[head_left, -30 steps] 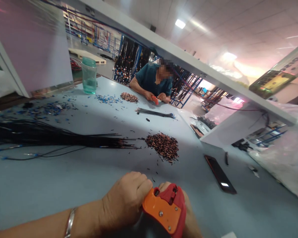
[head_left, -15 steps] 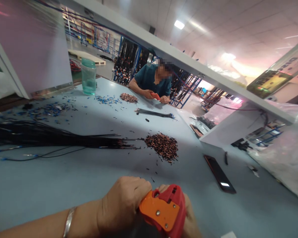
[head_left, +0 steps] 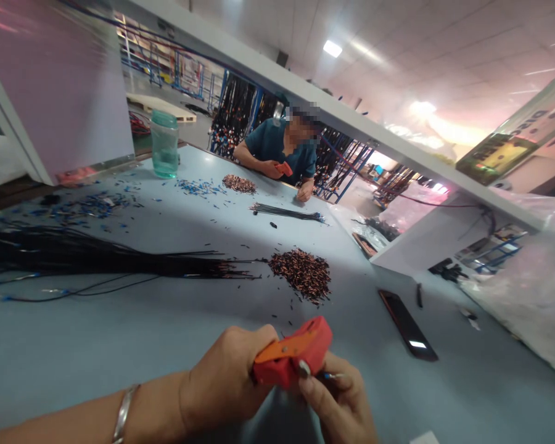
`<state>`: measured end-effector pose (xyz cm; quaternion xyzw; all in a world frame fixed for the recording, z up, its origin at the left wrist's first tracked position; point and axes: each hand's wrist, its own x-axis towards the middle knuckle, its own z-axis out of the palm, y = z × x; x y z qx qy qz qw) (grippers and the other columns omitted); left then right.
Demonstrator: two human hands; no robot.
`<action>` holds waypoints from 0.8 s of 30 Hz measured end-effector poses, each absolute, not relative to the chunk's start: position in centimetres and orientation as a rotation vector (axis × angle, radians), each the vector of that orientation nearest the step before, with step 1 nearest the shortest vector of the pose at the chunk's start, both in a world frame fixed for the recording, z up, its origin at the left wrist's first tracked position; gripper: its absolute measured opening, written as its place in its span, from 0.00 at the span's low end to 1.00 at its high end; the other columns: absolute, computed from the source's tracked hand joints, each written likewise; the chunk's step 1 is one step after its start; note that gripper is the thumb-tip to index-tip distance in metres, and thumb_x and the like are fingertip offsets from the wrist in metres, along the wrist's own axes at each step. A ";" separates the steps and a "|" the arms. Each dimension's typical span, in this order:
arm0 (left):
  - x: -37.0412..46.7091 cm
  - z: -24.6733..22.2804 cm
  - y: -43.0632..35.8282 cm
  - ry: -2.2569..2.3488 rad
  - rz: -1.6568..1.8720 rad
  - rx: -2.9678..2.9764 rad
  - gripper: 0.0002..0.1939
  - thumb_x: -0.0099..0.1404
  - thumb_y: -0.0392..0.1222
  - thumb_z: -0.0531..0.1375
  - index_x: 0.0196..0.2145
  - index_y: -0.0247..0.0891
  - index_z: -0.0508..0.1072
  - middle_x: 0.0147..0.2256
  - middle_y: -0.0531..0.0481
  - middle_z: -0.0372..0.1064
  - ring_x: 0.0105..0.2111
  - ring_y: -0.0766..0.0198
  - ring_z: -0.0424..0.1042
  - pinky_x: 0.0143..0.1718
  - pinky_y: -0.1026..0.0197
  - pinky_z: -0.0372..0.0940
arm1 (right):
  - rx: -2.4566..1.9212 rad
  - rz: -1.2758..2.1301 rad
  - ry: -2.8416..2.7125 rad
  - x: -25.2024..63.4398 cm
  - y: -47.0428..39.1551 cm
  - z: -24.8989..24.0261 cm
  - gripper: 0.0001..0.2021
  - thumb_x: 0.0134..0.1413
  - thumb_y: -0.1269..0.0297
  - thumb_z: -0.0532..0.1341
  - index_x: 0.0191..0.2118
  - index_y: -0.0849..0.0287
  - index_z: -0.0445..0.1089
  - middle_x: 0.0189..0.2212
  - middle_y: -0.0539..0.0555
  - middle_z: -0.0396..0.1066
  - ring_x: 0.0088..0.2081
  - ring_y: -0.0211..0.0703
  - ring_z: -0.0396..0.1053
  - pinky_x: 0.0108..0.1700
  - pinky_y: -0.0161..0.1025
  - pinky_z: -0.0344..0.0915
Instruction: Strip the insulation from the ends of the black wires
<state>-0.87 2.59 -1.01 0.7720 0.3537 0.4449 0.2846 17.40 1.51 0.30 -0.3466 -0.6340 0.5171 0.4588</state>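
Note:
My left hand is closed around a red-and-orange wire stripper, whose head points to the right and away from me. Just right of the tool, my right hand is closed, its thumb against the tool's near side. A small blue-tipped terminal with a metal end shows between its fingers; any wire attached to it is hidden. Beyond my hands lies a heap of short black and copper-coloured pieces. To its left is a long bundle of black wires with copper ends toward the heap.
Loose blue terminals lie near a green bottle. Across the table, a person holds a similar red tool, near a small wire bundle and copper pieces. A phone lies at right, with plastic sheeting beyond.
The wire stripper has tilted in my left hand, its orange face turning upward. My right hand has come into fuller view beside it. The person opposite has moved their hands apart.

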 end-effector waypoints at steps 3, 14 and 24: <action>-1.0 -0.3 3.1 0.964 1.154 1.786 0.11 0.59 0.37 0.56 0.23 0.41 0.55 0.19 0.59 0.55 0.18 0.71 0.54 0.20 0.66 0.51 | -0.926 1.234 -1.589 18.0 2.1 0.0 0.11 0.59 0.59 0.63 0.27 0.58 0.73 0.22 0.49 0.66 0.25 0.38 0.63 0.28 0.34 0.60; -0.6 -1.9 3.4 0.488 0.742 0.864 0.09 0.51 0.36 0.64 0.27 0.37 0.65 0.22 0.55 0.67 0.24 0.65 0.69 0.33 0.58 0.65 | -1.094 1.118 -1.624 19.0 3.2 0.3 0.11 0.63 0.58 0.58 0.34 0.58 0.73 0.24 0.48 0.67 0.25 0.38 0.66 0.30 0.35 0.62; -1.3 -0.8 4.5 0.619 1.045 0.535 0.14 0.49 0.37 0.66 0.33 0.38 0.66 0.23 0.56 0.68 0.25 0.64 0.70 0.36 0.57 0.65 | -0.733 1.375 -2.187 19.0 2.7 2.7 0.12 0.63 0.59 0.58 0.36 0.54 0.79 0.29 0.55 0.78 0.34 0.44 0.74 0.41 0.41 0.67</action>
